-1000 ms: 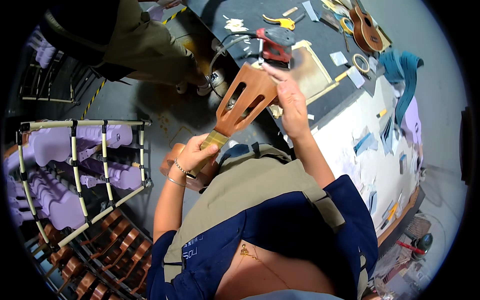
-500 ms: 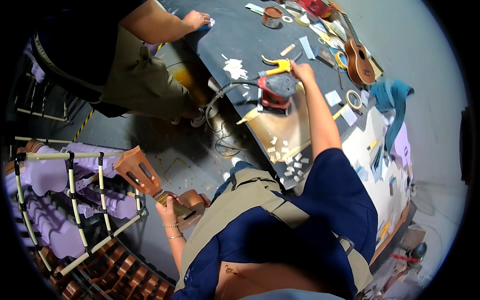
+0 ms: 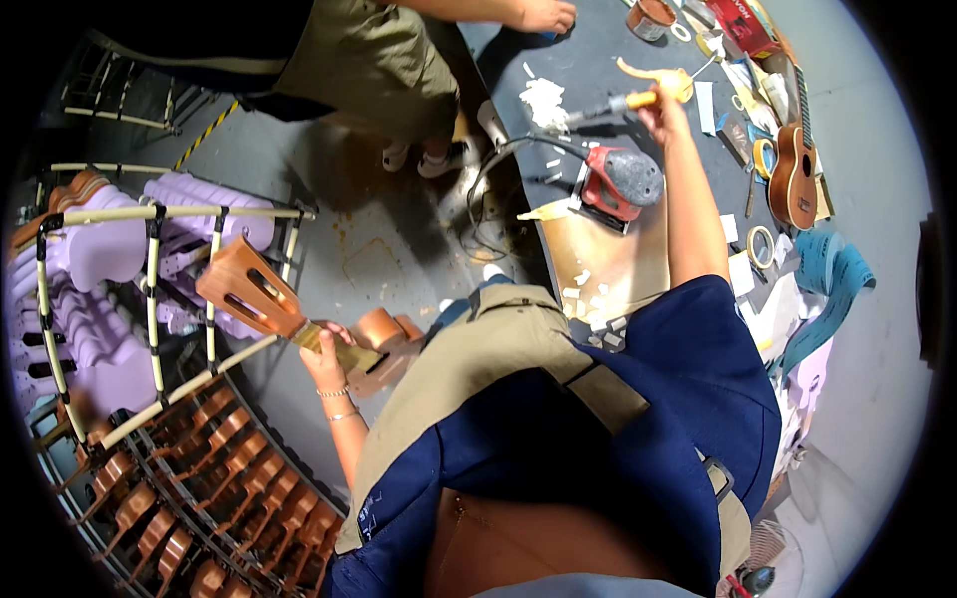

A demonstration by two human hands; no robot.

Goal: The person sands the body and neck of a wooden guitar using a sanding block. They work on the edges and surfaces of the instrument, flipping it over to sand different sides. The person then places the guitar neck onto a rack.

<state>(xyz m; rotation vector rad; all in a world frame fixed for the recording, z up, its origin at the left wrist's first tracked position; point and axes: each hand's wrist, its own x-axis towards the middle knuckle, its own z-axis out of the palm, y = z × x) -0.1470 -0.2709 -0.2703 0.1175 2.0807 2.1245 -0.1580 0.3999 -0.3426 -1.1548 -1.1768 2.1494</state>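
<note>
In my left hand [image 3: 324,361] is a brown wooden ukulele neck [image 3: 254,289] with a slotted headstock, my fingers closed round its shaft. The headstock points up and left, toward a rack of lilac parts, and the heel end lies near my apron. My right hand [image 3: 660,118] reaches over the bench and grips a yellow air blow gun [image 3: 674,84] with a curved lever. Its nozzle points left, toward a pile of white chips [image 3: 544,104]. A red and grey power sander [image 3: 620,184] stands on the bench, nearer me than that hand.
Lilac bodies [image 3: 105,244] fill the rack [image 3: 112,213] at left, with brown necks [image 3: 244,463] in rows below. A ukulele [image 3: 795,179], tape rolls [image 3: 761,246] and blue abrasive strip [image 3: 832,284] lie at the bench's right. Another person's hand [image 3: 546,15] rests at the far edge.
My right hand has carried the blow gun farther from the sander and tilted it. The view has turned, shifting the bench rightward. My left hand keeps its hold on the neck.
</note>
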